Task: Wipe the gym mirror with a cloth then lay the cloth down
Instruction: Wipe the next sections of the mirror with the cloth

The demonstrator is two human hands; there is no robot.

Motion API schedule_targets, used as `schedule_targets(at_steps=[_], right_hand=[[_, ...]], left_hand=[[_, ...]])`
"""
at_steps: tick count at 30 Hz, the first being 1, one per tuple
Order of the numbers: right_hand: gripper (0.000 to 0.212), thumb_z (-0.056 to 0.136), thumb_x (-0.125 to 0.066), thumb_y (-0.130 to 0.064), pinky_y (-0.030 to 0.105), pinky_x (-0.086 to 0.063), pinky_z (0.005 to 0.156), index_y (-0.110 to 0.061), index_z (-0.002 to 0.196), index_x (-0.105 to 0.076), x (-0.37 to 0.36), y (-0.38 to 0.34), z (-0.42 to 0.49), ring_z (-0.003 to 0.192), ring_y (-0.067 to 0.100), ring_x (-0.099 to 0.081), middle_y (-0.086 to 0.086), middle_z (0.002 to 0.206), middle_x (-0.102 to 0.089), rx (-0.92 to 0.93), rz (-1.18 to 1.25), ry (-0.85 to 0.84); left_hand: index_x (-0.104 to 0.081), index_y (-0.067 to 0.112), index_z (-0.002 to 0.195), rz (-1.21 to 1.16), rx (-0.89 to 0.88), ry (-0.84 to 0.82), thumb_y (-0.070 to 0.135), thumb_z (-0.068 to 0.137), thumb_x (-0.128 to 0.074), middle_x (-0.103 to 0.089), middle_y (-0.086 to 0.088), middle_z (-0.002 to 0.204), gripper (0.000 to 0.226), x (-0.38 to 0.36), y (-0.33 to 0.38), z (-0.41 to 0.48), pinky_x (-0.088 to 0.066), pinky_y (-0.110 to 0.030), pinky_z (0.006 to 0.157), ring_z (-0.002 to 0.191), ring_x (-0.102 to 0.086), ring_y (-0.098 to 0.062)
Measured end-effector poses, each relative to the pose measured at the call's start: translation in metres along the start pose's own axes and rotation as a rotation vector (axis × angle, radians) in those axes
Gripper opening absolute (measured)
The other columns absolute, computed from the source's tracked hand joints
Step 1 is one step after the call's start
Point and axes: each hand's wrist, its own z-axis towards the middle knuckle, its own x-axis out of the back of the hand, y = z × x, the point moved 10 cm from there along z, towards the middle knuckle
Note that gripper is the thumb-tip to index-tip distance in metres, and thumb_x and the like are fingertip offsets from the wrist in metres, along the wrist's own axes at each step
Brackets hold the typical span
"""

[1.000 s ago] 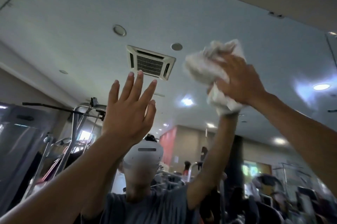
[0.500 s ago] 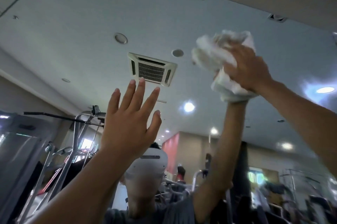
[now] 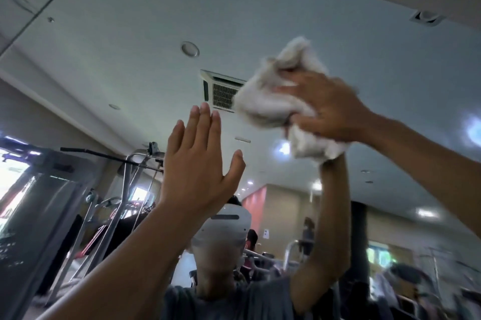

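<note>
Our right hand and the white cloth it grips are smeared with blur, so the folds are hard to make out. The cloth is bunched against the mirror, high and right of centre. Both forearms are cut off at the frame's edges. Our left hand is raised flat, fingers straight, below and left of the cloth; we cannot tell if it touches the glass. The mirror's upper edge slants just above the cloth. Reflected are a ceiling vent, partly covered by the cloth, and gym frames at left.
</note>
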Motion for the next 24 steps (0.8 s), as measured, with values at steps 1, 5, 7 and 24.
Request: schedule_targets(at_steps=[1, 5, 7, 24], right_hand=[[0.068, 0.081, -0.038, -0.054, 0.050, -0.040, 0.104, -0.039, 0.148, -0.038, 0.007, 0.031, -0.006, 0.141, 0.020, -0.031, 0.000, 0.158, -0.036, -0.148, 0.003, 0.023], [0.064, 0.087, -0.037, -0.054, 0.054, -0.030, 0.106, -0.032, 0.147, -0.041, 0.017, 0.090, 0.001, 0.140, 0.028, -0.033, 0.000, 0.155, -0.038, -0.815, -0.126, 0.196], [0.053, 0.094, -0.043, -0.041, 0.050, -0.030, 0.104, -0.029, 0.145, -0.043, 0.012, 0.066, 0.030, 0.137, 0.028, -0.037, 0.003, 0.151, -0.043, -0.857, -0.185, 0.255], [0.059, 0.084, -0.039, -0.047, 0.053, -0.043, 0.096, -0.032, 0.141, -0.046, 0.000, 0.020, -0.038, 0.133, 0.027, -0.044, -0.002, 0.145, -0.049, -0.918, -0.230, 0.156]], left_hand=[[-0.030, 0.000, 0.154, 0.012, -0.031, -0.001, 0.052, 0.096, -0.026, -0.024, -0.018, 0.163, 0.078, 0.002, -0.001, 0.000, -0.003, -0.037, 0.120, 0.153, -0.019, -0.027], [-0.044, 0.002, 0.148, 0.089, -0.266, -0.007, 0.048, 0.098, -0.030, -0.038, -0.017, 0.156, 0.069, 0.011, -0.015, -0.002, -0.019, -0.036, 0.115, 0.147, -0.035, -0.027], [-0.045, 0.004, 0.148, 0.077, -0.344, -0.016, 0.046, 0.098, -0.030, -0.039, -0.015, 0.157, 0.067, 0.011, -0.024, -0.006, -0.022, -0.038, 0.115, 0.147, -0.036, -0.027], [-0.032, 0.002, 0.154, -0.077, -0.330, -0.012, 0.044, 0.098, -0.036, -0.024, -0.017, 0.163, 0.070, 0.018, -0.049, -0.068, -0.019, -0.052, 0.120, 0.153, -0.020, -0.030]])
